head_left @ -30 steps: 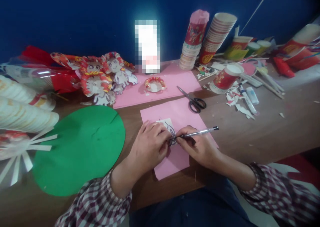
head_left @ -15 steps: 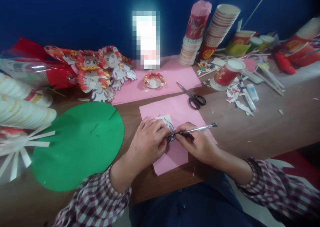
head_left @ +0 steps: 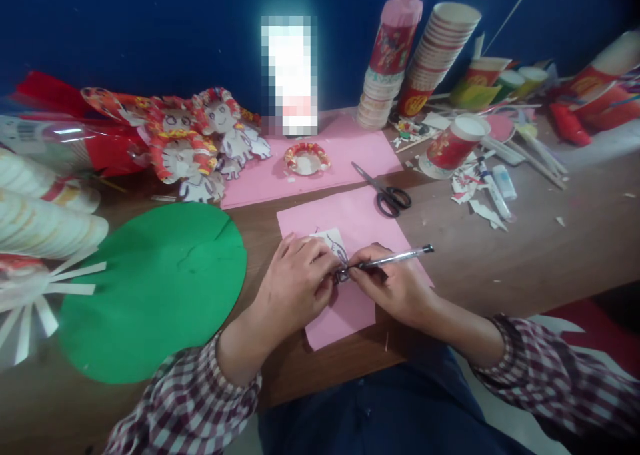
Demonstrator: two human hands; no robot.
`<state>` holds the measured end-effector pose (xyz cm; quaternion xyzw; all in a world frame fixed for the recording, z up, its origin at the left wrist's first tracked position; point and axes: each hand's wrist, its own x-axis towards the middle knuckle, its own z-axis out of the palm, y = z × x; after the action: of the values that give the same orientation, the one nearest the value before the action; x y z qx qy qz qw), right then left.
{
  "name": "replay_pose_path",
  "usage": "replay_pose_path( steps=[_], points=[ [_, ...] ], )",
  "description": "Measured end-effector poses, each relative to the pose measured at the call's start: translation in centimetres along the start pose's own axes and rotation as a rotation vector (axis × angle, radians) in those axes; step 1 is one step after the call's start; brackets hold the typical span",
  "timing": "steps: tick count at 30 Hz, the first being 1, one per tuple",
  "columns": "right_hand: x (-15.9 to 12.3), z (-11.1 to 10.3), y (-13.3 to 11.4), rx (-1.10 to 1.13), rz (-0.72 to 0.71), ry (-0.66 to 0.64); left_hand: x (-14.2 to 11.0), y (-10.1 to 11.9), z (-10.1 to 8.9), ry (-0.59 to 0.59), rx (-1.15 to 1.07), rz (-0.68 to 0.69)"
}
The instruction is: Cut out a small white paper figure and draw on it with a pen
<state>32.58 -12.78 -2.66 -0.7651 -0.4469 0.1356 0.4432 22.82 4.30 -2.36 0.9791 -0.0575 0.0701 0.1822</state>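
My right hand (head_left: pixel 397 283) pinches a slim pen (head_left: pixel 395 257) with a clear barrel and a black end. Its tip points left, close to the fingers of my left hand (head_left: pixel 297 275). Those fingers are bent over a small white piece of paper (head_left: pixel 331 239) with black drawn lines and hold it; much of the paper is hidden under them. Beneath both hands lies a pink sheet (head_left: pixel 345 321) on the wooden table. Black-handled scissors (head_left: pixel 393 200), blades slightly apart, rest across the sheet's upper right edge.
A green paper oval (head_left: pixel 150 308) lies at left beside stacked white cups (head_left: pixel 50 225). Behind are paper figures (head_left: pixel 220 121), a red-and-gold ring (head_left: pixel 307 159) and a glowing, blurred-out screen (head_left: pixel 293 75). Cup stacks (head_left: pixel 435 61), a red cup (head_left: pixel 453 147) and paper scraps (head_left: pixel 470 181) stand or lie right.
The view has shifted very slightly, so everything sits a little further left and up. Both hands and the pen keep nearly the same pose over the paper.
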Motion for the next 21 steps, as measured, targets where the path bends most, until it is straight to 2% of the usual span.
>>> replay_pose_path(
  steps=[21],
  points=[
    [0.04, -0.14, -0.23, -0.02, 0.019, -0.01, 0.03, 0.09, -0.05, -0.013, 0.007, -0.011]
  ],
)
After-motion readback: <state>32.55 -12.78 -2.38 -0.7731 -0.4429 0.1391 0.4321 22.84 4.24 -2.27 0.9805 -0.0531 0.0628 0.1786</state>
